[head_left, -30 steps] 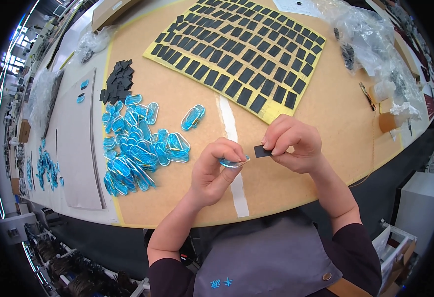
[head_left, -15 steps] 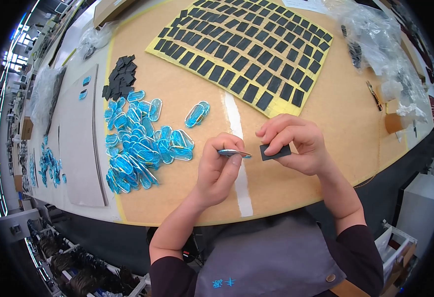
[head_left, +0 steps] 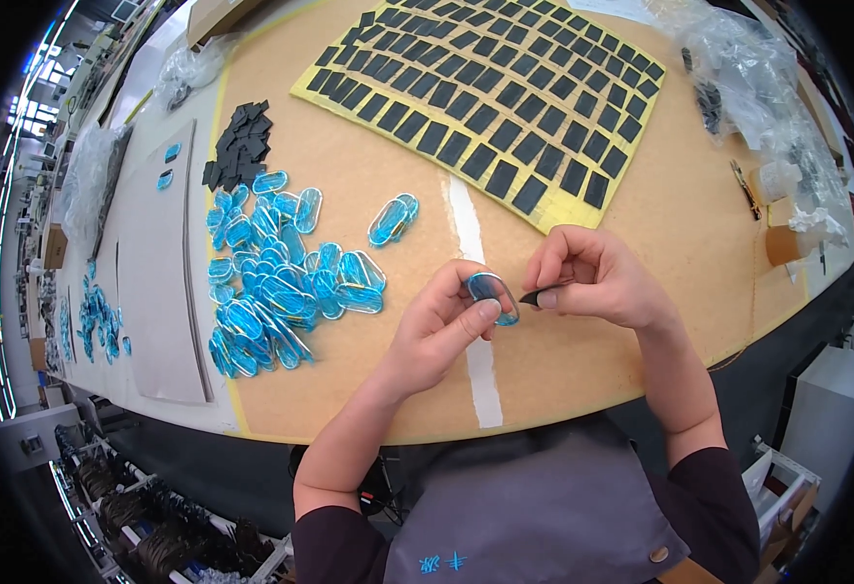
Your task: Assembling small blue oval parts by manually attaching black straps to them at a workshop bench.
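Between the thumb and fingers of my left hand [head_left: 434,336] is an oval blue piece [head_left: 501,310] with a pale rim, its flat face tilted into view. A dark patch covers part of that face. Just to its right, my right hand [head_left: 607,282] pinches a small black rectangular piece [head_left: 532,297], seen nearly edge-on and close to the oval's edge; whether they touch I cannot tell. Left of my hands lies a heap of similar blue oval pieces [head_left: 276,292], with a few ovals [head_left: 388,222] set apart nearer the middle.
A yellow-edged board [head_left: 555,212] carrying rows of black rectangles spans the far side. Loose black pieces [head_left: 242,141] lie behind the blue heap. Grey sheets [head_left: 159,311] rest at left. Tweezers [head_left: 744,190], a tape roll [head_left: 782,243] and clear plastic bags [head_left: 738,73] are at right.
My left hand has turned the blue oval from edge-on to face-on. My right hand has tilted the black piece nearly edge-on and brought it beside the oval. The view has shifted slightly.
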Available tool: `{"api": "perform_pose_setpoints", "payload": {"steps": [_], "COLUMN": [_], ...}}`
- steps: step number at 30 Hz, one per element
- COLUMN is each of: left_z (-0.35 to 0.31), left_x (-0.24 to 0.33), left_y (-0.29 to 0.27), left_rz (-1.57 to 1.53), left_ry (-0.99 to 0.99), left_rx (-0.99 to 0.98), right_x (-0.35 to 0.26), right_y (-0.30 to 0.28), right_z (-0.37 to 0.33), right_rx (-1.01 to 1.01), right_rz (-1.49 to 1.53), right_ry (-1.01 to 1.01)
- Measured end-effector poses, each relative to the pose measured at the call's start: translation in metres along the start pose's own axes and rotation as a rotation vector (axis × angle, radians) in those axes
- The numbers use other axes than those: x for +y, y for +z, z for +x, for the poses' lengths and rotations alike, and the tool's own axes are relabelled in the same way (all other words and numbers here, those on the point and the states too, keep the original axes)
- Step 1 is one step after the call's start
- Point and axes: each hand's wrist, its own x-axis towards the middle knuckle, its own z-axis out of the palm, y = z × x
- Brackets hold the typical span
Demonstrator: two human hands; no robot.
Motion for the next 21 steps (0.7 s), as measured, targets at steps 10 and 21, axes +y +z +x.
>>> {"api": "perform_pose_setpoints", "payload": {"steps": [10, 21], "left_z": [0.001, 0.001], "left_x": [0.003, 0.009], "left_y": [0.004, 0.003], "left_rz": [0.142, 0.167], "left_ry": [0.000, -0.065], "left_rx": [-0.003, -0.100], "right_x": [0.013, 0.013], "right_y": [-0.001, -0.004], "right_z": [0.004, 0.005], "right_rx": [-0.043, -0.248], "right_rz": [0.046, 0.032], "right_ry": [0.155, 0.233]}}
